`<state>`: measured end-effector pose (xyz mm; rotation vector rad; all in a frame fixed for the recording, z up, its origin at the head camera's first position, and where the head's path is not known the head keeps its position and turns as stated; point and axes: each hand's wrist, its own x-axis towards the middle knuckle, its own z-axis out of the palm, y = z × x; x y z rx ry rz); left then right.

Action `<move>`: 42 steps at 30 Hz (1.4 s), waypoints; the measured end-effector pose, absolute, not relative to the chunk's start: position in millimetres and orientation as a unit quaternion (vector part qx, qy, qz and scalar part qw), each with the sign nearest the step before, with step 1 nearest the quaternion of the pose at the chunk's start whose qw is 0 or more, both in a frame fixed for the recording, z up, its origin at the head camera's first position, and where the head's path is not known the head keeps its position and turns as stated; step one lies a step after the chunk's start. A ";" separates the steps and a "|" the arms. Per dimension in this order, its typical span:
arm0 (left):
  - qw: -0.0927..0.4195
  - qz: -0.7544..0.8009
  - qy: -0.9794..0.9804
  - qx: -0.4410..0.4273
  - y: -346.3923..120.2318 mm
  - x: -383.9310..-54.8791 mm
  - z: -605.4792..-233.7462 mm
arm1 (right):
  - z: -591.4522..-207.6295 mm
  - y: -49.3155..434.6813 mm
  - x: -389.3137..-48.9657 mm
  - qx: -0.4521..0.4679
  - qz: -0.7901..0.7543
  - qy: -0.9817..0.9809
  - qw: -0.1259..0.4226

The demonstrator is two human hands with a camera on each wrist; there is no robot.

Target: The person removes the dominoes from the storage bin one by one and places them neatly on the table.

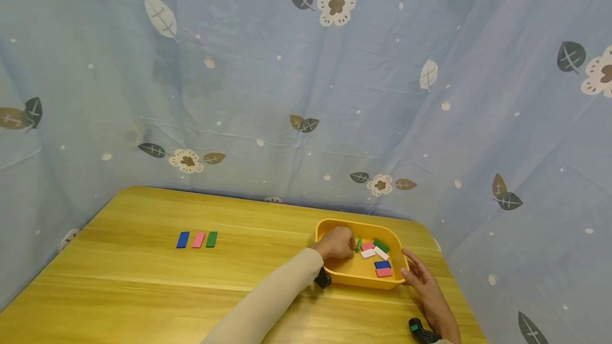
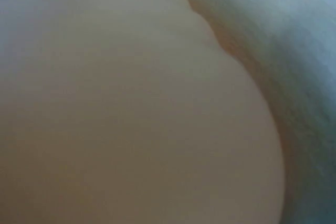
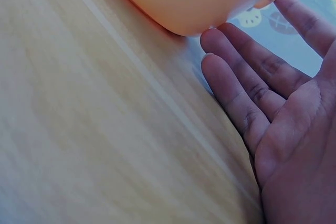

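A yellow bin point(image 1: 368, 282) holds several small flat blocks: pink point(image 1: 384, 273), blue point(image 1: 382, 264), white point(image 1: 368, 253) and green point(image 1: 381, 245). My left hand point(image 1: 338, 242) reaches over the near left rim into it, fingers bent downward. Right beside those fingers a narrow green block point(image 1: 358, 244) stands tilted; whether they pinch it is hidden. At the bin's right end, my right hand point(image 1: 425, 285) touches the wall and rim with thumb and fingertips. In the right wrist view its fingers point(image 3: 231, 85) extend nearly straight against the bin's outer corner point(image 3: 194, 3). A blurred pale surface fills the left wrist view.
On the yellow wood-grain table point(image 1: 119, 280), a blue block point(image 1: 183, 240), a pink block point(image 1: 198, 240) and a green block point(image 1: 211, 239) lie in a row at the left. A patterned blue curtain point(image 1: 258, 94) hangs behind the table and along its sides.
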<state>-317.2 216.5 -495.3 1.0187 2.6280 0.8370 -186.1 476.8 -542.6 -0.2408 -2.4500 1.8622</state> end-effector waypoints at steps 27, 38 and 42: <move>0.156 0.272 0.880 0.357 219.4 -317.2 -494.9 | -541.2 474.6 -184.6 -0.074 0.612 -0.787 0.032; 0.156 0.276 0.883 0.347 218.1 -318.2 -495.8 | -541.2 472.4 -184.4 -0.082 0.608 -0.789 0.031; 0.145 0.272 0.882 0.356 218.1 -319.4 -498.1 | -541.5 472.5 -184.9 -0.080 0.606 -0.791 0.035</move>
